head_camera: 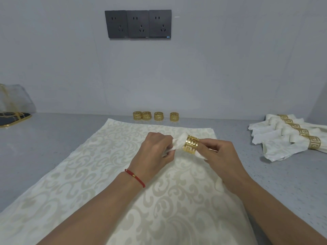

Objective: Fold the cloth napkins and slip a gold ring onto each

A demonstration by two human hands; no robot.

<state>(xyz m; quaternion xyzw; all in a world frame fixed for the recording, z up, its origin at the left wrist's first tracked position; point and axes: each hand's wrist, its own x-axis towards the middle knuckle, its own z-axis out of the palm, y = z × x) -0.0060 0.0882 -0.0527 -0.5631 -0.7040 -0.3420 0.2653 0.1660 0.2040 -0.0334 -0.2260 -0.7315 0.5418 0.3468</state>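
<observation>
A rolled cream napkin (pixel 179 142) is held above a flat patterned napkin (pixel 99 167) spread on the table. A gold ring (pixel 191 144) sits around the rolled napkin near its middle. My left hand (pixel 155 151) pinches the napkin's left end. My right hand (pixel 219 154) grips the ring and the napkin's right part. Several loose gold rings (pixel 155 116) stand in a row by the wall.
Several finished napkins with gold rings (pixel 290 137) lie in a pile at the right on the grey table (pixel 53 138). A dark tray with gold rim (pixel 14 118) and a clear bag sit at the far left. Wall sockets (pixel 138 23) are above.
</observation>
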